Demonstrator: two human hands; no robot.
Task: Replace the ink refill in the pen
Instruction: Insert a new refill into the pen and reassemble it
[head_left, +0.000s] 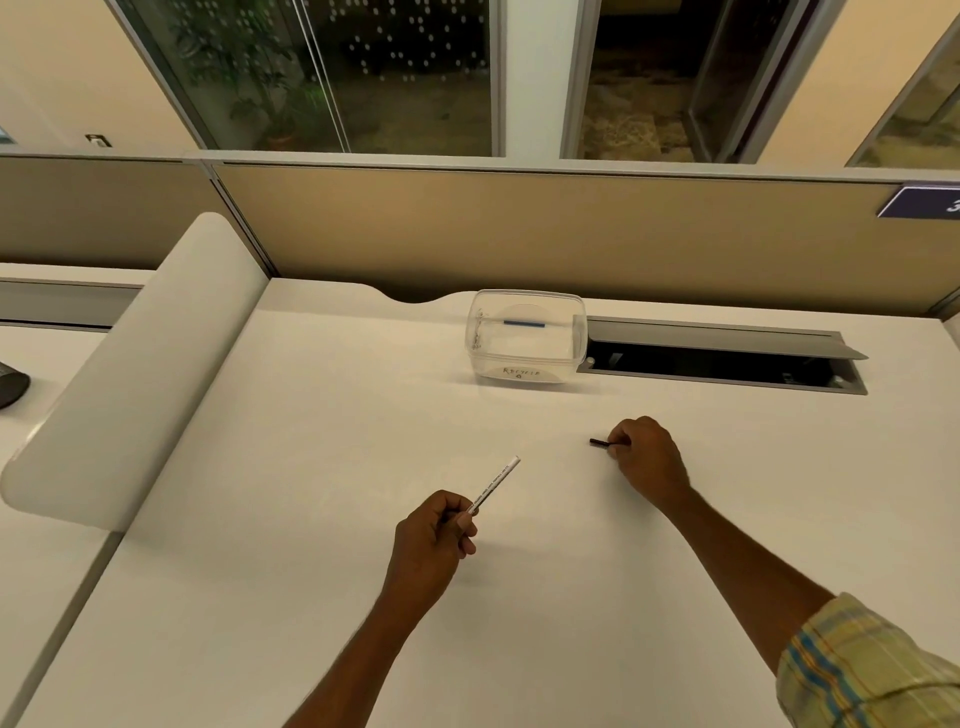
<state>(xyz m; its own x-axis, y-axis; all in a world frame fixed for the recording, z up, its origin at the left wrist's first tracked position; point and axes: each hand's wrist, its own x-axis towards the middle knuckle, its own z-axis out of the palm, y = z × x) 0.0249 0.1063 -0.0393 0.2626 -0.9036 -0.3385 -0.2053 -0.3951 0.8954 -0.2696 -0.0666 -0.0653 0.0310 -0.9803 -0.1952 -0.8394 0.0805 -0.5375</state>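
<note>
— Where's the pen?
— The left hand (434, 530) has its fingers closed around the white pen barrel (493, 486), tip end angled up over the desk (311, 519).
— And the right hand (647, 460)?
— Fingers pinched on a small black pen piece (600, 442) low at the desk. A clear tub (524, 338) marked "Recycle" sits behind, holding a blue refill (523, 323).

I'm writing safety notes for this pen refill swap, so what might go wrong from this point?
The small black piece is pinched at one end by the right hand low over the white desk; if dropped, it may roll toward the open cable slot. The white pen barrel sticks out far from the left hand, so aligning the parts may be fiddly.
</note>
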